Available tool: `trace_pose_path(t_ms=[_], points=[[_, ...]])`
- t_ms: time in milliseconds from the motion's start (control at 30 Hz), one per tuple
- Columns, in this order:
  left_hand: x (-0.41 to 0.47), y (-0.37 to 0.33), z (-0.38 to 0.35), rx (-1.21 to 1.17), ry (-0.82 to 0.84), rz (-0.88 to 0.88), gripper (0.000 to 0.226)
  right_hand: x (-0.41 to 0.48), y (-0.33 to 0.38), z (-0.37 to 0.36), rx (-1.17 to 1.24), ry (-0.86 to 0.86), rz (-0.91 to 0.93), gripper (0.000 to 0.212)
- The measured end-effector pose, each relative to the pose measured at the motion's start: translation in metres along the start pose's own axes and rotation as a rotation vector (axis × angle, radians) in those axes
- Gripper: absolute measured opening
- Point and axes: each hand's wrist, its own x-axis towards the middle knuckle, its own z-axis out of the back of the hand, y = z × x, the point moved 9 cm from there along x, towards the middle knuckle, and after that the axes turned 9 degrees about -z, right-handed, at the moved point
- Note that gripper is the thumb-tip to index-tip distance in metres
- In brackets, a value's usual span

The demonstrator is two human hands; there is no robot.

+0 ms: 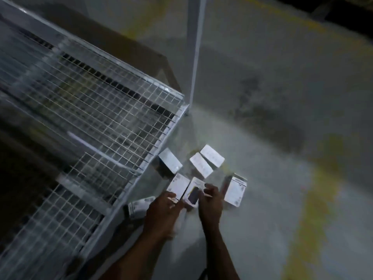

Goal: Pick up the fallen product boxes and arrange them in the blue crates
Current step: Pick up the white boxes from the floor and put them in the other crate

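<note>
Several small white product boxes lie scattered on the grey floor beside a wire shelf. My left hand reaches down to a white box and its fingertips touch the near end. My right hand has curled fingers at the edge of a box with a dark picture on it. More boxes lie around: one to the right, two side by side further off, one by the shelf corner, one partly under my left hand. The picture is blurred. No blue crate is in view.
A white wire-mesh shelf fills the left side, its corner post rising at the middle. A brown cardboard sheet lies behind the shelf. Faded yellow lines cross the concrete floor on the right.
</note>
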Motion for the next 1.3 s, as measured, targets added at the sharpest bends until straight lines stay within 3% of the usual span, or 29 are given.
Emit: trace_pose_path(t_ms=[133,200,300,400,600,733,867,1033,1133,1300], points=[[0.098,0.081,-0.068,0.437,-0.089,-0.101,0.081,0.072,-0.075,-0.069,-0.227,-0.061,0.0,0.058],[0.123,0.103,-0.087,0.58,-0.146,-0.174,0.094,0.087,-0.095,-0.088,-0.255,-0.087,-0.024,0.072],[0.145,0.125,-0.101,0.644,-0.217,-0.255,0.085,0.097,-0.114,-0.1,-0.128,-0.156,0.027,0.081],[0.155,0.127,-0.099,0.607,-0.241,-0.273,0.077,0.096,-0.119,-0.103,-0.039,-0.214,0.098,0.076],[0.117,0.078,-0.067,0.526,-0.363,-0.393,0.074,0.071,-0.097,-0.06,0.207,-0.252,-0.056,0.065],[0.057,-0.003,-0.022,0.277,-0.343,-0.367,0.085,0.012,-0.035,-0.004,0.375,-0.214,-0.069,0.058],[-0.021,-0.105,0.035,0.02,-0.415,-0.405,0.079,-0.061,0.062,0.079,0.633,-0.122,-0.095,0.045],[-0.125,-0.258,0.114,-0.554,-0.412,-0.393,0.067,-0.161,0.197,0.177,1.07,0.115,-0.25,0.022],[-0.192,-0.349,0.163,-0.788,-0.375,-0.398,0.047,-0.233,0.278,0.234,1.304,0.29,-0.28,0.03],[-0.291,-0.463,0.216,-1.287,-0.215,-0.286,0.045,-0.345,0.4,0.316,1.425,0.492,-0.156,0.039]])
